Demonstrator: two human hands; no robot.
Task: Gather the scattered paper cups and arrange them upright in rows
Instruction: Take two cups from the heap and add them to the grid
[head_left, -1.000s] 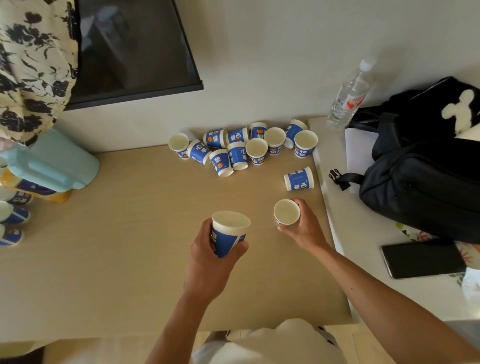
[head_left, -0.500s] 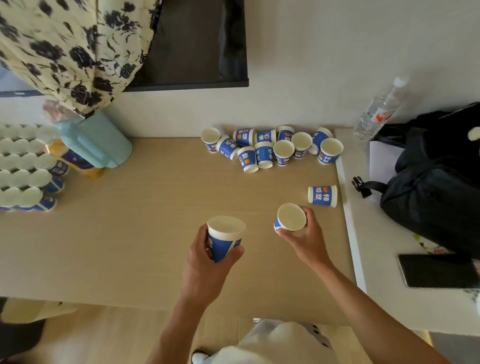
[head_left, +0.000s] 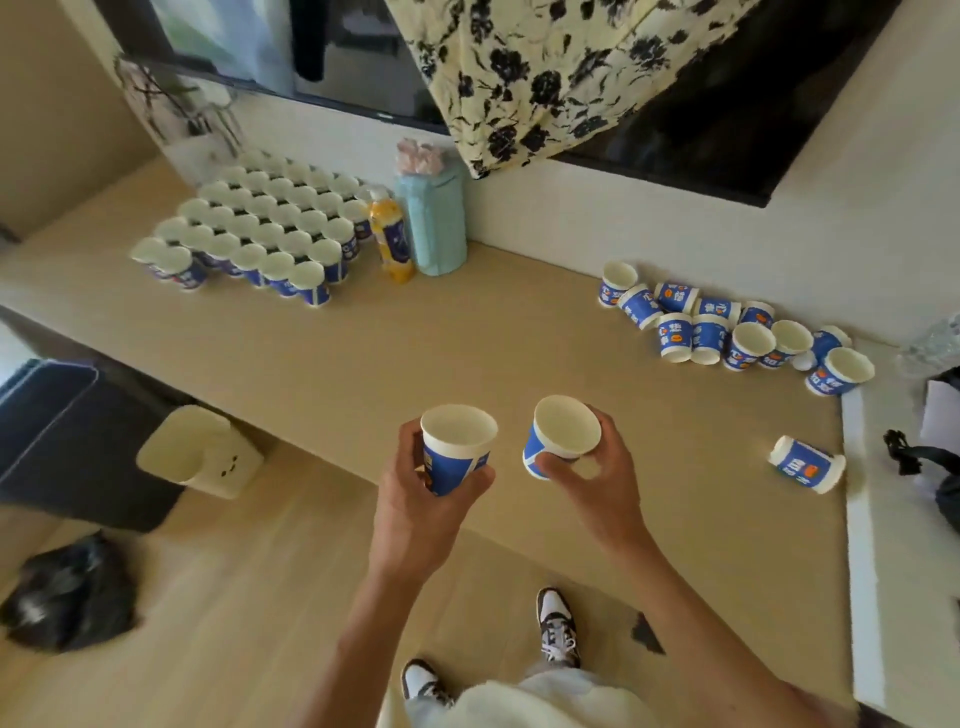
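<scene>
My left hand (head_left: 415, 499) grips a blue-and-white paper cup (head_left: 456, 447) upright above the front edge of the wooden table (head_left: 467, 343). Beside it, my right hand (head_left: 597, 483) holds a second cup (head_left: 563, 434), tilted slightly left, off the table. At the far left of the table stand several rows of upright cups (head_left: 254, 234). A scattered pile of cups (head_left: 727, 332), some upright and some on their sides, lies against the wall at the right. One cup (head_left: 808, 464) lies on its side alone near the table's right end.
An orange drink bottle (head_left: 392, 241) and a pale blue container (head_left: 434, 223) stand right of the cup rows. A floral cloth (head_left: 545, 67) hangs from above. A black bag strap (head_left: 914, 457) lies at the right. On the floor sit a bin (head_left: 197, 449) and a dark bag (head_left: 72, 597).
The view has swung left, showing the cup rows. My right hand has lifted its cup off the table, and both hands carry their cups leftward.
</scene>
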